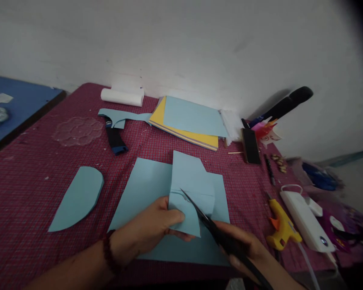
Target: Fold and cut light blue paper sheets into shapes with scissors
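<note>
My left hand (166,219) grips a folded piece of light blue paper (190,173) by its lower left part, thumb on top and fingers beneath. In my right hand (245,241) is a pair of black-handled scissors (210,225). Their blades lie against the paper along a curved cut edge, tips pointing up and left. Under both hands a larger light blue sheet (148,177) lies flat on the table. Left of it rests a cut light blue piece (78,199) with one rounded end.
A checked red cloth (24,181) covers the table. At the back are a white roll (122,97), blue paper scraps (130,116) and stacked coloured sheets (193,117). To the right lie a phone (251,146), a yellow glue gun (282,225) and a white power strip (307,221).
</note>
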A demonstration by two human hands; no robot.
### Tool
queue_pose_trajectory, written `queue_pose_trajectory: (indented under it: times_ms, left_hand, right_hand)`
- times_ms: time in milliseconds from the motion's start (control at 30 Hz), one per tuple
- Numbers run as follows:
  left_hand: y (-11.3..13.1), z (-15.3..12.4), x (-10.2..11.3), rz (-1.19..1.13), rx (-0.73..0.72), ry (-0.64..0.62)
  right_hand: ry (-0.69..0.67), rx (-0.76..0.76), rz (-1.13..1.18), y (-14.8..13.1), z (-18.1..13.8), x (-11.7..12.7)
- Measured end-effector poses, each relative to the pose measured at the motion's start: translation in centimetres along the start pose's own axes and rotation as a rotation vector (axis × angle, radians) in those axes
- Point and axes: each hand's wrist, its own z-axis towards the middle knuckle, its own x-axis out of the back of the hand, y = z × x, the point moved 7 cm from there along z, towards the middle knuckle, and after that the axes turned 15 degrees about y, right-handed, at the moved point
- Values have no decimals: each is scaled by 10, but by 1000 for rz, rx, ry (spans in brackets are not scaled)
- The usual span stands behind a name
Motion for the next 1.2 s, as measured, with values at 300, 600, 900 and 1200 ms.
queue_pose_trajectory:
  times_ms: [300,600,900,1200]
  left_hand:
    - [-7,-2,1,82,72,-51]
    - [-10,-6,-6,131,82,-87]
    - [-12,-5,-6,27,80,-79]
    - [-11,-4,-5,49,96,-94]
  right_hand:
    - [-79,-136,-86,1,-2,18]
    - [-204,-171,130,-31,-1,-12]
    - [-115,-93,179,-5,2,-16]
    - [-83,-131,53,-16,0,-8]
